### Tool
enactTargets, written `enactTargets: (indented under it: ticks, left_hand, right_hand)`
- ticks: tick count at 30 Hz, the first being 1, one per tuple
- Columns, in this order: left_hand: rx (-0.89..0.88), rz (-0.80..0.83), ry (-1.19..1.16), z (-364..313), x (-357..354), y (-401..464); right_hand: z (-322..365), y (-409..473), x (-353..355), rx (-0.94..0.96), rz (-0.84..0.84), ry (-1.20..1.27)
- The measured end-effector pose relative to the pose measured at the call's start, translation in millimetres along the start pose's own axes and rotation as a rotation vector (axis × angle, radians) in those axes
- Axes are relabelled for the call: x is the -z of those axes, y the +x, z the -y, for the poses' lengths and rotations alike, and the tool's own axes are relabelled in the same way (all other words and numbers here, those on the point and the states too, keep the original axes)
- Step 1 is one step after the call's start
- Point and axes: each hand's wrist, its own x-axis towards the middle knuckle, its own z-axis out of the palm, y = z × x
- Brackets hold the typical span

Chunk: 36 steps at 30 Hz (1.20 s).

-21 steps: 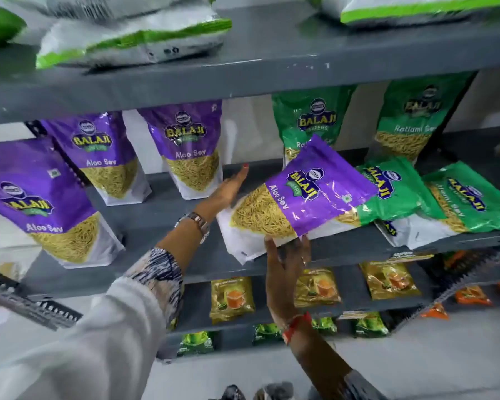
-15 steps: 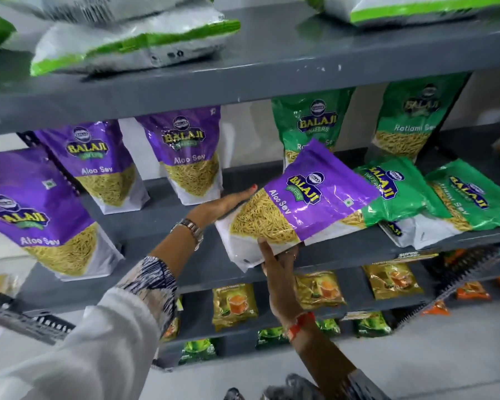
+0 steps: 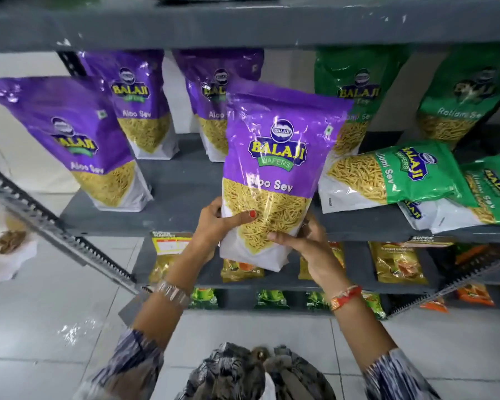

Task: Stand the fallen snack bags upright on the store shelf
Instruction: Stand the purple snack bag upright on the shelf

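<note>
Three purple Aloo Sev bags stand upright along the left of the grey shelf (image 3: 182, 203): the nearest purple bag (image 3: 78, 145) at the front left, a second purple bag (image 3: 140, 108) behind it, and a third purple bag (image 3: 211, 111) further right at the back, partly hidden. A perforated metal rail (image 3: 49, 226) slants across the lower left over the tiled floor (image 3: 55, 327).

At the middle, the held Aloo Sev bag (image 3: 274, 168) is upright, its label facing the camera, its white bottom hanging in front of the shelf's front edge rather than resting on the board. The left hand (image 3: 217, 226) grips its lower left side, thumb with a red nail pressed across the front and fingers wrapped behind. The right hand (image 3: 306, 243) clasps the lower right corner, thumb laid across the front, fingers curled around the back edge. A watch (image 3: 172, 293) sits on the left wrist and a red thread band (image 3: 345, 297) on the right.

Right of the held bag, a green Ratlami Sev bag (image 3: 358, 90) stands at the back, with another upright green bag (image 3: 456, 99) beyond it. In front of them a fallen green bag (image 3: 393, 174) lies on its side, resting on a second fallen green bag (image 3: 479, 197) near the right edge; whether more lies beneath them I cannot tell. Small golden packets (image 3: 397, 262) line the lower shelf.
</note>
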Motion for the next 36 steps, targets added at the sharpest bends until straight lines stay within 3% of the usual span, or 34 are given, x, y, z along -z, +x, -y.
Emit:
enactTargets:
  ticks: [10,24,36]
  left_hand:
    - [-0.157,-0.107,0.06,-5.9,30.2,-50.7]
    - [-0.216,-0.147,0.142,-21.3,86.0,70.5]
    - [-0.26,-0.053,0.193,2.0,89.6,102.3]
  right_hand:
    - [8.6,-8.0,-17.8,-0.04,0.172,-0.185]
    - [-0.6,116.4,-66.0,0.086,0.181,-0.271]
    - [-15.5,138.0,-52.4,0.072,0.19,-0.336]
